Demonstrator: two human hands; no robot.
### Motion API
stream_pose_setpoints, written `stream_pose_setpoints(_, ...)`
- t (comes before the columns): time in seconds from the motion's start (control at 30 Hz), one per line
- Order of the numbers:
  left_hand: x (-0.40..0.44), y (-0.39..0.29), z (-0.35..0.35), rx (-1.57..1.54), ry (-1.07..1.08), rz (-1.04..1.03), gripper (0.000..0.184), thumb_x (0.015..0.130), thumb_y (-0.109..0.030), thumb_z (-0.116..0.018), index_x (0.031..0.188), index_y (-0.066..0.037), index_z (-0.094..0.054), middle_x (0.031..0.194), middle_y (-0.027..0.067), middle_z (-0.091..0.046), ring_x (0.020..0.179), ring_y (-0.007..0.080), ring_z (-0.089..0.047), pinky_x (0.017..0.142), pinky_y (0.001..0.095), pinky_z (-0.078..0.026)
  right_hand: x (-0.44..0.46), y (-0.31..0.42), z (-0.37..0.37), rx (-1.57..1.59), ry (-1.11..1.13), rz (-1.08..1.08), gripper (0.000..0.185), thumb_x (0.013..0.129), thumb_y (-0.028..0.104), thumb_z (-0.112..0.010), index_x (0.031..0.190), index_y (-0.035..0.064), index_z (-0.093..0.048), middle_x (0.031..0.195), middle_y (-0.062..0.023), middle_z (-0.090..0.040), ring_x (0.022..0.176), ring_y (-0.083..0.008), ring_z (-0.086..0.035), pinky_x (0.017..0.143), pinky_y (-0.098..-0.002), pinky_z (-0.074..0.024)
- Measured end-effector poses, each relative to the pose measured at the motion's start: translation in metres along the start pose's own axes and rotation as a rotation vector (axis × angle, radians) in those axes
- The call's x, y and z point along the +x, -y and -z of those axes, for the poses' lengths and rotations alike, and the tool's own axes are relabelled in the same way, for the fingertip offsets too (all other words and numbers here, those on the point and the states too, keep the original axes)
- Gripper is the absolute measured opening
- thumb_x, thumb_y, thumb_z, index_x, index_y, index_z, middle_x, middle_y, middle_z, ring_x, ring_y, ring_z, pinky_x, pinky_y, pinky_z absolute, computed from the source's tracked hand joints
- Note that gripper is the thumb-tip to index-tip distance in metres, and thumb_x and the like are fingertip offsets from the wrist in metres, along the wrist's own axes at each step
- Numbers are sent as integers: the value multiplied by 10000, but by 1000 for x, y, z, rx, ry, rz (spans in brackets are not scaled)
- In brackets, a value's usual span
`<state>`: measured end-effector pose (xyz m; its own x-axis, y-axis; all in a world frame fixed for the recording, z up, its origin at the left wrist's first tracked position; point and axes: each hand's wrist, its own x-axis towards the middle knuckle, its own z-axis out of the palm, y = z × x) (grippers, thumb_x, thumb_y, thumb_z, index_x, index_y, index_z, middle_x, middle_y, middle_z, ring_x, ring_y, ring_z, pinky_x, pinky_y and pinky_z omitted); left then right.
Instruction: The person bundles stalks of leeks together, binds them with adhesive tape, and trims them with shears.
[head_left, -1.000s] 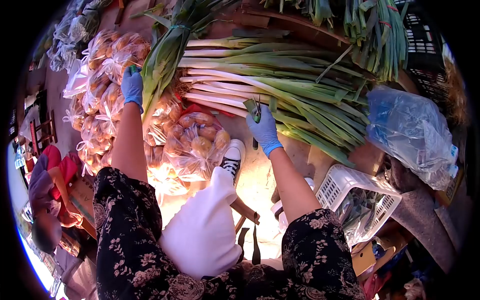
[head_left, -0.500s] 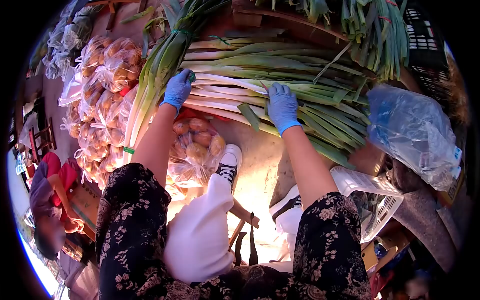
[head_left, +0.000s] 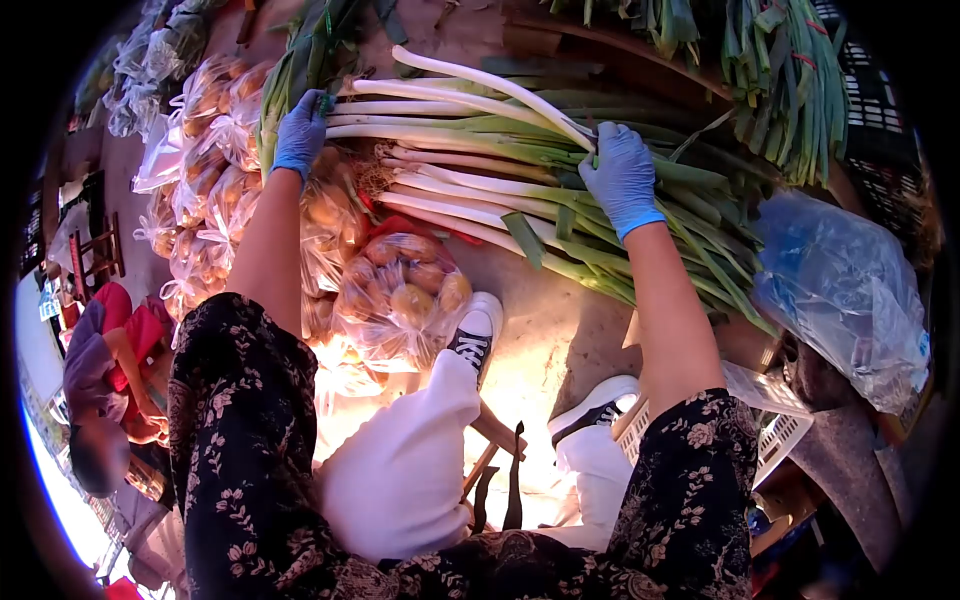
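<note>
My left hand point(head_left: 301, 133), in a blue glove, is closed with a small green thing point(head_left: 325, 103) showing at its fingertips; I cannot make out what it is. It is near the white root ends of the leeks. My right hand point(head_left: 622, 180), gloved too, is closed on one leek point(head_left: 480, 80), whose white stalk rises up and leftward over the rest. Under it lies a broad pile of leeks point(head_left: 500, 203), roots to the left and green leaves to the right. A bunch of leeks point(head_left: 285, 95) lies beyond my left hand, partly hidden.
Clear bags of round brownish produce point(head_left: 400, 290) stand at the left and below the pile. A large plastic bag point(head_left: 845, 295) and a white crate point(head_left: 785, 430) are on the right. Tied leek bunches point(head_left: 790, 95) lie at upper right. A person point(head_left: 110, 370) sits far left.
My left hand has moved left and up with the green thing. My right hand has moved right and now lifts a leek's stalk. The bunch at upper left now lies farther up.
</note>
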<state>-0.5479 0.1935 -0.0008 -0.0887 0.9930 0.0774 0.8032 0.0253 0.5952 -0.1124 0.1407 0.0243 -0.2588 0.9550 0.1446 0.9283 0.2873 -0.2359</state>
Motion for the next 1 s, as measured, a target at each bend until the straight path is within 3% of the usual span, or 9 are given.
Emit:
stream_pose_setpoints(0.17, 4, 28, 4, -191, -97, 60, 181, 891, -205, -500, 953, -42, -549, 774, 72, -624, 706, 115, -537, 659, 273, -447, 32, 18, -11, -31, -67, 78, 265, 623, 132, -614, 841, 74, -477, 793, -115, -516, 771, -278, -521, 674, -386, -439)
stream_pose_setpoints(0.27, 0, 51, 13, -507, -110, 216, 178, 905, -182, -472, 942, -24, -544, 836, 46, -629, 751, 104, -541, 696, 240, -438, 45, 32, -25, -77, -61, 155, 263, 624, 140, -617, 845, 81, -487, 792, -107, -515, 770, -270, -520, 664, -377, -433)
stream_pose_setpoints(0.4, -1, 51, 20, -557, -48, 188, 194, 920, -186, -443, 925, -17, -539, 865, 48, -624, 811, 102, -547, 749, 219, -417, 58, 49, -46, -137, -16, 282, 297, 634, 139, -622, 882, 76, -471, 814, -100, -496, 783, -268, -500, 681, -377, -419)
stream_pose_setpoints(0.5, -6, 41, 23, -634, -17, 191, 187, 921, -189, -444, 930, -35, -550, 859, 32, -617, 814, 100, -552, 715, 204, -417, 64, 55, -63, -198, -43, 361, 133, 718, 137, -520, 843, 91, -504, 797, -87, -513, 780, -237, -505, 672, -363, -411)
stream_pose_setpoints(0.67, -33, -33, 34, -890, -224, 217, 180, 919, -197, -446, 901, -52, -551, 782, 20, -587, 674, 94, -570, 594, 203, -430, 26, 73, -36, -7, 89, 197, 278, 659, 164, -621, 891, 70, -500, 871, -105, -513, 855, -269, -489, 717, -384, -419)
stream_pose_setpoints(0.77, -74, -76, 20, -949, 84, 330, 197, 912, -233, -461, 904, -58, -552, 769, 16, -584, 635, 94, -564, 534, 195, -418, -26, 73, -48, 56, 294, 128, 311, 657, 185, -643, 906, 62, -503, 885, -110, -511, 891, -274, -490, 739, -387, -421)
stream_pose_setpoints(0.8, -90, -84, 4, -970, 182, 523, 211, 913, -247, -454, 911, -59, -551, 734, 49, -597, 578, 95, -534, 515, 200, -424, -45, 67, -59, 31, 344, 86, 324, 654, 194, -651, 908, 58, -503, 898, -113, -513, 899, -276, -492, 746, -386, -422)
stream_pose_setpoints(0.87, -125, -83, -30, -1228, 439, 744, 189, 908, -230, -462, 882, -56, -530, 826, 73, -602, 691, 148, -586, 634, 270, -499, -60, 59, -64, 3, 385, 38, 327, 656, 196, -651, 917, 59, -510, 943, -118, -521, 926, -276, -495, 763, -382, -422)
stream_pose_setpoints(1.0, -181, -93, -69, -1195, 826, 1005, 220, 916, -258, -434, 870, -64, -526, 881, 94, -611, 724, 162, -593, 670, 277, -499, -59, 59, -72, -37, 425, 19, 253, 689, 142, -604, 918, 60, -535, 935, -125, -565, 898, -274, -542, 735, -378, -445)
